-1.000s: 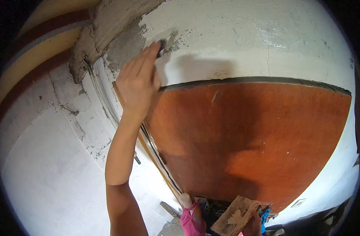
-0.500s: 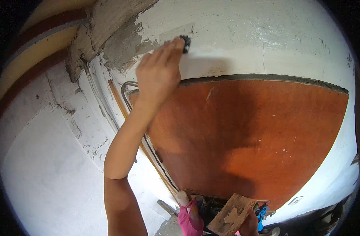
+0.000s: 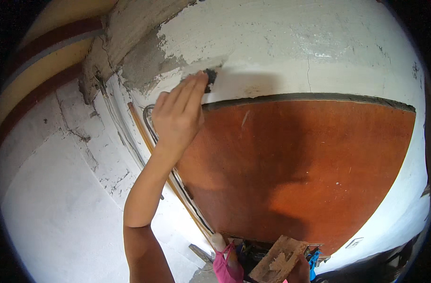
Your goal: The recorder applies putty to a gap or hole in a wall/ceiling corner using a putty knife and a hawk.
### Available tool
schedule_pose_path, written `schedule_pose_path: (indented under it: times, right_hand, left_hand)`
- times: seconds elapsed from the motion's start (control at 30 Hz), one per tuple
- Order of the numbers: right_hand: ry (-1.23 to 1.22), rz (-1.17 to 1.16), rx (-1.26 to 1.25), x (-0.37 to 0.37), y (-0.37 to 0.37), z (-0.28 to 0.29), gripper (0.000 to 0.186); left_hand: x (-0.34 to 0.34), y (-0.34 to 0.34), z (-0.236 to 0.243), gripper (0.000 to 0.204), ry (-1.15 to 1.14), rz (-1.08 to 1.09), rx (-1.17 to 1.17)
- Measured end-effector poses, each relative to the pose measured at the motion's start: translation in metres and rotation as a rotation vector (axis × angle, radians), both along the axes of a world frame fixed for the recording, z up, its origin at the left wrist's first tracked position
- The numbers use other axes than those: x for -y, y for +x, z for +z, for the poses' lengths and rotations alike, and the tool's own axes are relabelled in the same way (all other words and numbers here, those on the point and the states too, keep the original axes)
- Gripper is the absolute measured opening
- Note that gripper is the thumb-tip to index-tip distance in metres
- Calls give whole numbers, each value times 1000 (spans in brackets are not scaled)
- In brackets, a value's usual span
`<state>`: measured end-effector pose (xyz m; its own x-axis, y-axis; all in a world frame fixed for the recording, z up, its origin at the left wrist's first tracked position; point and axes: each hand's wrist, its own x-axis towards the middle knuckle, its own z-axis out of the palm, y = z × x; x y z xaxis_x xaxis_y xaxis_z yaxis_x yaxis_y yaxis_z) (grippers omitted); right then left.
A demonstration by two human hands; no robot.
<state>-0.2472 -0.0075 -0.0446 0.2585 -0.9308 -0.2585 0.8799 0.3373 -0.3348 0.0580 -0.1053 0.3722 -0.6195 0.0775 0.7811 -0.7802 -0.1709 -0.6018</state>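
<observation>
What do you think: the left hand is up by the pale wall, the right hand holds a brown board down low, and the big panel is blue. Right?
Not quite: the head view shows the big panel is reddish-orange, not blue. The rest fits: the left hand is up by the pale wall, and the right hand holds a brown board down low.

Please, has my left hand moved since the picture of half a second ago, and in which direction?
Yes: judged against the top edge of the orange-brown panel, your left hand has moved lower, nearer to that edge.
</observation>
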Motion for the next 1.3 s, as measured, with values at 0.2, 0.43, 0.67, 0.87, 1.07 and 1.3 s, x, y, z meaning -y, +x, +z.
schedule_pose_path:
  times: [0.2,0.43,0.67,0.87,1.07,1.3]
  right_hand:
    - [-42,116,112,11,-4,-21,39]
    - [219,234,988,3,-1,-7,38]
    - [69,167,424,8,3,-4,37]
    - [140,129,461,6,-1,10,36]
    - [89,128,465,10,6,-8,39]
    - [172,103,987,3,2,-19,43]
  left_hand:
    - [16,-21,30,40,-12,-100,2]
    - [-1,9,6,38,-35,-9,56]
    - [14,-24,30,38,-38,-223,150]
    - [-2,11,19,34,-71,58,173]
    - [17,-13,49,37,-134,-135,210]
    - [10,22,47,36,71,13,332]
